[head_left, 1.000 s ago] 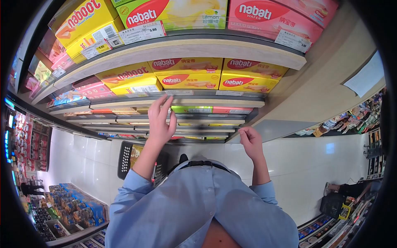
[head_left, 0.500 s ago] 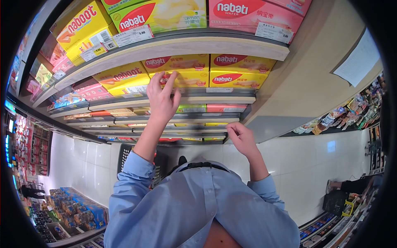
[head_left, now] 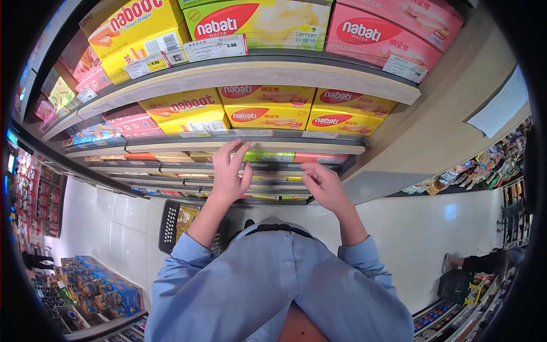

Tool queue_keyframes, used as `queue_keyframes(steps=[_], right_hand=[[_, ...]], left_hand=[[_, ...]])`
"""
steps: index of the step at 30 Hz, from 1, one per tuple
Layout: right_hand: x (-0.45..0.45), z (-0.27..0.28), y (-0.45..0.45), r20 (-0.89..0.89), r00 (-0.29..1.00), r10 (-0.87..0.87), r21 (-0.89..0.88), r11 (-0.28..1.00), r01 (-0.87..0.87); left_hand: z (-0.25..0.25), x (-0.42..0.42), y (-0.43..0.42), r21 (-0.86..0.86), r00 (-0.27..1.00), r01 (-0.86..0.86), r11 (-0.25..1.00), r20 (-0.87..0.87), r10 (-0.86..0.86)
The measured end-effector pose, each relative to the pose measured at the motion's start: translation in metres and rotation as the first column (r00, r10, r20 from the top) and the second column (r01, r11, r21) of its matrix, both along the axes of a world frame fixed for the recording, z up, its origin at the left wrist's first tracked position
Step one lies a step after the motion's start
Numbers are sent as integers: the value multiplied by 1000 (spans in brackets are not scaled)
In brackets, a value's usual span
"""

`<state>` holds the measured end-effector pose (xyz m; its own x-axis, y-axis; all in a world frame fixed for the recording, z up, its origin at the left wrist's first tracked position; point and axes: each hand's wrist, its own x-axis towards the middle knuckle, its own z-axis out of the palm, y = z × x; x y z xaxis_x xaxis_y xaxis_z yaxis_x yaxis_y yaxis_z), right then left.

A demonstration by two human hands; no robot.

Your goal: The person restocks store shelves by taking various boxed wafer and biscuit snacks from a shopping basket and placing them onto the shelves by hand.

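My left hand (head_left: 229, 174) is raised in front of the shelf, fingers spread and nothing in them. Its fingertips reach just below the edge of a shelf (head_left: 296, 146) that carries yellow Nabati wafer boxes (head_left: 268, 118), stacked two high. Beside these boxes on the left sits a yellow Naboot wafer box (head_left: 183, 107). My right hand (head_left: 325, 187) hovers before the lower shelves, its fingers loosely bent, apart and without anything in them. Behind both hands are green boxes (head_left: 273, 157) and pink-red boxes (head_left: 319, 158) on a lower shelf.
Larger lemon Nabati boxes (head_left: 259, 25) and pink Nabati boxes (head_left: 382, 34) fill the upper shelf. A beige pillar (head_left: 410, 131) borders the shelves on the right. Below my left forearm is a dark shopping basket (head_left: 169, 225) with a golden package. Another person's leg (head_left: 481, 262) shows at right.
My left hand has drawn back and down from the yellow Nabati boxes, holding nothing. My right hand has moved slightly left and its fingers have loosened. The view has shifted a little.
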<state>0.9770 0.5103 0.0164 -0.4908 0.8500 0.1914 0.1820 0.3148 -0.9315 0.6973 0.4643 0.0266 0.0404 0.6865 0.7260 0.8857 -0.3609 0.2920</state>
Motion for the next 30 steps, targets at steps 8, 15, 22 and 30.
queue_keyframes(steps=[8, 15, 22, 30], right_hand=[[11, 33, 64, -289, 884, -368, 49, 916, 398], [32, 34, 80, -362, 818, -447, -50, 885, 462], [42, 37, 85, -302, 743, -597, -140, 799, 585], [50, 35, 86, -237, 731, -640, -151, 767, 623]], left_hand=[[48, 48, 45, -85, 952, 251, 964, -158, -261], [57, 97, 69, -147, 928, 281, 948, -211, -307], [51, 110, 72, -157, 916, 285, 946, -245, -317], [53, 111, 70, -139, 926, 267, 954, -235, -294]])
